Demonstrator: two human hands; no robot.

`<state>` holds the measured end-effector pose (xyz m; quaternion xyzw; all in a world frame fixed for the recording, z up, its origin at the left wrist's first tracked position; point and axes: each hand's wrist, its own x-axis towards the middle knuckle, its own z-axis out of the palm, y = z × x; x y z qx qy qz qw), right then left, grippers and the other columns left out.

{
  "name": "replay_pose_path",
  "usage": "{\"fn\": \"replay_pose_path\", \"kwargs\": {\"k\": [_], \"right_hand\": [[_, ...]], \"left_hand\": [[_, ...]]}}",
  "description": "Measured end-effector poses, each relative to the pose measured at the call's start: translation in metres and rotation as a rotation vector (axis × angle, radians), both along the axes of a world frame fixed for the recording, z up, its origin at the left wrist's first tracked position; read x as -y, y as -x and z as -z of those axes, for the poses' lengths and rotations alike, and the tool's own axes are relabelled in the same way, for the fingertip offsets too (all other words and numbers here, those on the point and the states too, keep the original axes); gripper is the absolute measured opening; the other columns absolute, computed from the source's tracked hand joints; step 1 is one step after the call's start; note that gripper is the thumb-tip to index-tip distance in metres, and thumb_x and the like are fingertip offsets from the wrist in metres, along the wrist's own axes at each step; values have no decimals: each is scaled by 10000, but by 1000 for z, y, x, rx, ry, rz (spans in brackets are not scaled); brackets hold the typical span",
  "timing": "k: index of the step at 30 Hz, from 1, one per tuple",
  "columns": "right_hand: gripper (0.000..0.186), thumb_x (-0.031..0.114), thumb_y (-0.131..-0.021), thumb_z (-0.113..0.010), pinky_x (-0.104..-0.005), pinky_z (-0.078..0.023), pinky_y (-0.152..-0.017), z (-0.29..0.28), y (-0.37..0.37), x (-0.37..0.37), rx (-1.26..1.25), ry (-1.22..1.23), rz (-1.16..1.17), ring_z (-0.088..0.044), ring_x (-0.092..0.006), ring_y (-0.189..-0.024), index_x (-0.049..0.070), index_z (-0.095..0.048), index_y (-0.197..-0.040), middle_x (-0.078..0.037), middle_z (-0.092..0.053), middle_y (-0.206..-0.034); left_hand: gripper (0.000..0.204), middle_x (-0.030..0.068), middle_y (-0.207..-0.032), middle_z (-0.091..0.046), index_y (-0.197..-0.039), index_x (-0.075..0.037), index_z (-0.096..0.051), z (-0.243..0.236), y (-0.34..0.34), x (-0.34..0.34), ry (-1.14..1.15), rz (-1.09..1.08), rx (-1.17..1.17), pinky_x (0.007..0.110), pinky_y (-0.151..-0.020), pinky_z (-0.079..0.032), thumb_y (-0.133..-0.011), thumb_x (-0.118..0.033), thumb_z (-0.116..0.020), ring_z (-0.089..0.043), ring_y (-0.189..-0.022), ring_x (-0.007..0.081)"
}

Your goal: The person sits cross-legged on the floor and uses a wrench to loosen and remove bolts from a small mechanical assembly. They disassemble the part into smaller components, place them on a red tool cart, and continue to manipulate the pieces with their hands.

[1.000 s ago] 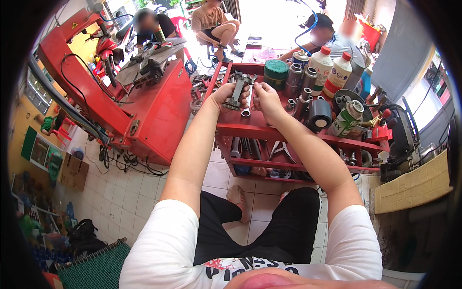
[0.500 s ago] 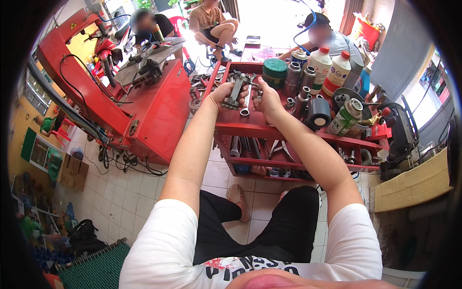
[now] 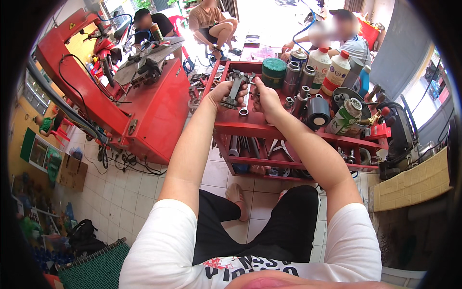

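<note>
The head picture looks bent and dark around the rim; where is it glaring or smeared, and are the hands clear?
In the head view, daylight washes out the doorway; in the head view, a smeared patch hides the face of a person at upper right; in the head view, left hand and right hand show clearly, but the metal part is too small for fine detail.

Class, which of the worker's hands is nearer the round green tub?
Right. The right hand is on the near side of the green tub; the left hand is farther off, to its left.
</note>
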<state>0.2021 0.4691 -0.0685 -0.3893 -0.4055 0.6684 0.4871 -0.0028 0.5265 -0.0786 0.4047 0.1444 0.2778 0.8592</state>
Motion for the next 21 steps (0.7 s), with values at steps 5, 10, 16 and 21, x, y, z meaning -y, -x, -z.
{"fn": "replay_pose_path", "kwargs": {"k": [5,10,16,21], "right_hand": [[398,483,-1008,-584,-328,-479,-490,13,8,-9,-68,-166,36,-481,-125,-483,91,-577,-942,-17,-546,-718],[314,410,-1038,-560,-330,-478,-489,3,2,-6,-43,82,56,-479,-124,-478,98,-565,-995,-13,-551,-768],[381,459,-1006,-601,-340,-475,-499,11,10,-6,-86,-187,43,-469,-126,-478,82,-562,-968,-22,-534,-743],[322,413,-1018,-591,-331,-472,-497,1,4,-2,-80,-7,52,-469,-121,-486,94,-572,-982,-11,-523,-720]], "left_hand": [[283,39,-808,-600,-1035,-66,-555,-3,-3,1,24,-6,36,404,-712,-638,-1068,-308,-411,-691,-652,198],[285,42,-804,-602,-1029,-63,-551,-2,1,2,30,6,36,413,-716,-633,-1072,-307,-410,-692,-649,203],[276,44,-796,-604,-1027,-66,-545,-5,1,3,42,-11,25,419,-724,-635,-1074,-301,-409,-690,-632,193],[236,34,-767,-567,-996,-76,-511,-7,-2,8,18,-42,-11,406,-680,-632,-1061,-293,-445,-670,-622,161]]}}
